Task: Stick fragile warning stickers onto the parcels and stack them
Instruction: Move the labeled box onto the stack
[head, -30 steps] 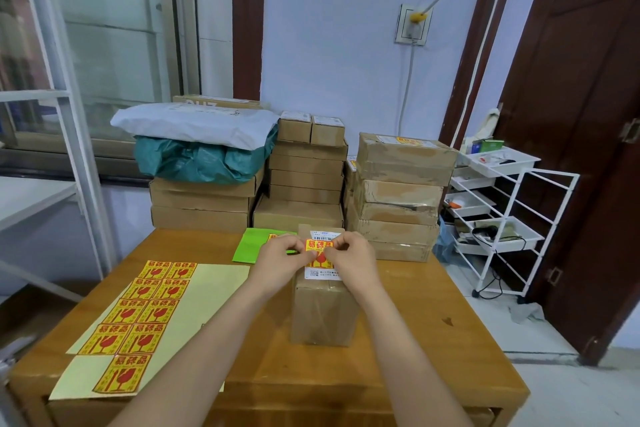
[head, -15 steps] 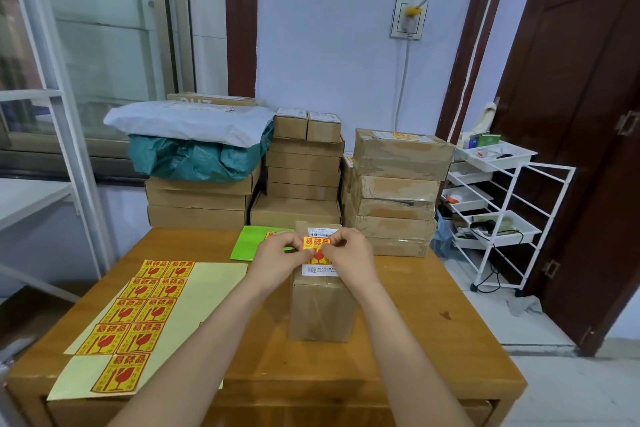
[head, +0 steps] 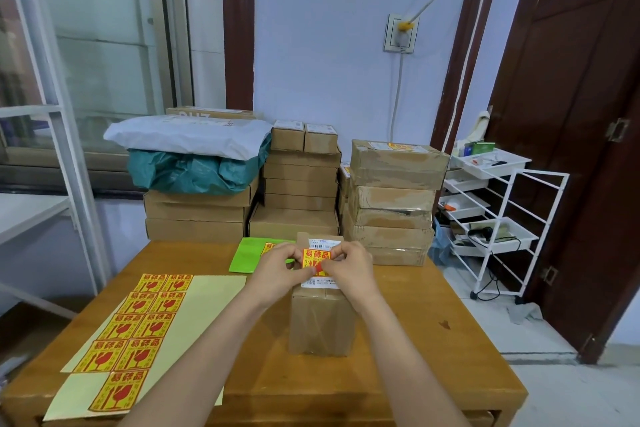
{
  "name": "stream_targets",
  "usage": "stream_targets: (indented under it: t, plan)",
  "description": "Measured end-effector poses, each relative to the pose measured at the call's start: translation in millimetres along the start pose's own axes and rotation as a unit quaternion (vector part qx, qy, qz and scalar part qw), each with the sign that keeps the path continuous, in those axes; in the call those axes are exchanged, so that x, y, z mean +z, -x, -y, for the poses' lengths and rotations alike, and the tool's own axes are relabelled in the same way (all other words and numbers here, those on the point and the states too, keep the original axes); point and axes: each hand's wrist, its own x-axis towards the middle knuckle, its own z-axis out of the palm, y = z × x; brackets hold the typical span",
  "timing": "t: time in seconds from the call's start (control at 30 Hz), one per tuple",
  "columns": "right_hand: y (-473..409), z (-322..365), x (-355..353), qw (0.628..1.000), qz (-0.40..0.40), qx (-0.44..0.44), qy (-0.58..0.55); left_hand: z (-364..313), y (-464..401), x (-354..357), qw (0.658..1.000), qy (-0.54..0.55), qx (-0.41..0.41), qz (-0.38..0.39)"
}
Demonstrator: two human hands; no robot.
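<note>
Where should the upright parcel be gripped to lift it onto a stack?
Grip the parcel by its two tall side faces, one hand from each side, below the label. It stands on end, narrow and tall, its sides bare; a top grip would cover the sticker.

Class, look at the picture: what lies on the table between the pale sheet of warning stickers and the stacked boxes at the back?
In the head view, a green sheet lies there on the table, partly hidden by the left hand.

place: small parcel-packing room | evidence: stacked cardboard parcels [head: 301,184] against wall | fragile sticker sheets [head: 138,322] on wooden table [head: 433,350] | white wire trolley [head: 498,218] of supplies beside brown door [head: 581,114]
</note>
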Motion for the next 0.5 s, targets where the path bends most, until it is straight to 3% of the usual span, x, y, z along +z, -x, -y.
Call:
stream_targets:
  t: [0.33, 0.5]
  plan:
    - [9.4, -11.3, 1.1, 0.998, 0.019, -0.049, 0.031, 5.7, 2.8, 9.0, 0.999, -0.006, 0.015, -0.034]
    - [12.7, -13.2, 2.1, 0.995, 0.026, -0.065, 0.071, -0.6, -0.9, 6.3, 0.998, 0.017, -0.026, -0.048]
